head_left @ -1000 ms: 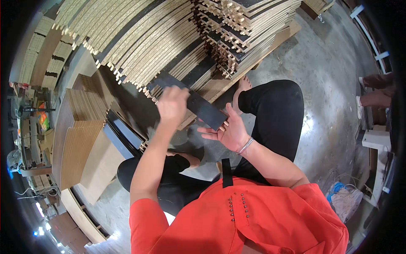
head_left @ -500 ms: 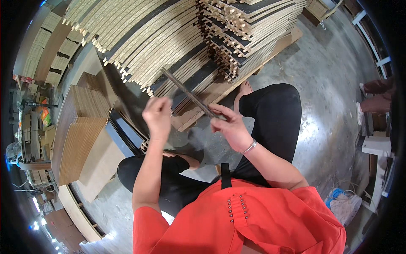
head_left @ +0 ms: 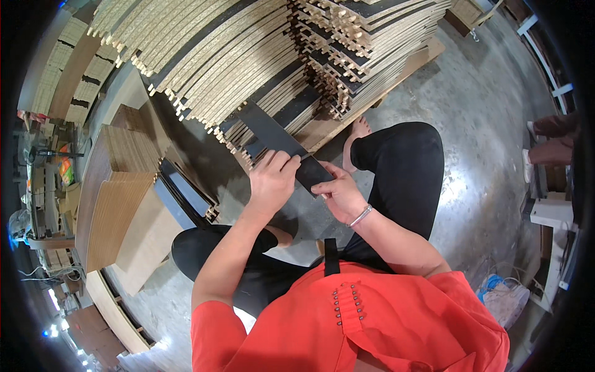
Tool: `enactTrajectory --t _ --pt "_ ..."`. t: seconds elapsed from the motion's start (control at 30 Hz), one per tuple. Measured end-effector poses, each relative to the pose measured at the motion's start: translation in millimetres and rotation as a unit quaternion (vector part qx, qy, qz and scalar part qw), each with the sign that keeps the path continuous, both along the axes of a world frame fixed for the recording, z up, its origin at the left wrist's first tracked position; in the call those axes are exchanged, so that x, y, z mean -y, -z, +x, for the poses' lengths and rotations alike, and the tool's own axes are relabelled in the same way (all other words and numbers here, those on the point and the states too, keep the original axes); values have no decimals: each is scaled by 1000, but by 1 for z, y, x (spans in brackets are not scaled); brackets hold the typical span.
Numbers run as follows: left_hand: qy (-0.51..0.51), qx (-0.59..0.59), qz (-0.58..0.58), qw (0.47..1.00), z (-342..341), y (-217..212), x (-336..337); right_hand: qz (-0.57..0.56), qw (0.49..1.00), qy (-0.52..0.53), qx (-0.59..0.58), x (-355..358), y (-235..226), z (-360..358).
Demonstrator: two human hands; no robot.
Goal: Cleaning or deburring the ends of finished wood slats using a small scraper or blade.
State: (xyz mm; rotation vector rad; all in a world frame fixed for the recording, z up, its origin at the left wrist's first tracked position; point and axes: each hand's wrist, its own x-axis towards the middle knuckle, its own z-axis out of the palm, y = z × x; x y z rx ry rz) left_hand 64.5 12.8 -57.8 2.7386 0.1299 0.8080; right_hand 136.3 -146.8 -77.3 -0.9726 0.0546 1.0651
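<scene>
Right hand point(head_left: 339, 191) grips a dark board point(head_left: 273, 130)

Nearest is the person's red shirt point(head_left: 297, 322), with small dark studs point(head_left: 338, 310) in two rows on the chest, then the black trousers point(head_left: 403, 161), knees spread. Between the knees and a big stack point(head_left: 229, 68), the board slants away to the upper left in mid-air. The right hand holds its near end, fingers closed on it, thumb on top; a bracelet point(head_left: 360, 217) circles that wrist. The left hand point(head_left: 273, 177) is at the board's left edge, its fingers drawn narrow over the surface; whether they pinch anything cannot be told. The board's far end overlaps the stack in view; whether they touch is unclear. A bare foot point(head_left: 359, 129) rests on the floor point(head_left: 483, 93) beside the stack, whose board ends bristle with pale pegs point(head_left: 341, 99). Left of the person, blue-grey boards point(head_left: 176, 198) lie near brown panels point(head_left: 121, 204). Farther right are a plastic bag point(head_left: 505, 304), a white frame point(head_left: 551, 214) and another person's legs point(head_left: 555, 142).
</scene>
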Motion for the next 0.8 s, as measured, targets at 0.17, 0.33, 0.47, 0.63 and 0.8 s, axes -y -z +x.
enactTrajectory --t 0.17,0.33,0.47,0.63,0.8 --pt "-210 -39 24 977 32 32 -85 35 996 -6 -82 0 11 -6" --pt "-148 -33 89 984 36 40 -80 26 982 38 -181 -3 -1 2" --pt "5 4 78 997 23 22 -30 17 984 42 -172 -6 -1 2" --pt "-212 14 92 973 47 41 -125 30 985 22 -170 -7 -10 4" --pt "-105 -14 62 992 48 41 -79 47 986 17 -157 -5 4 9"
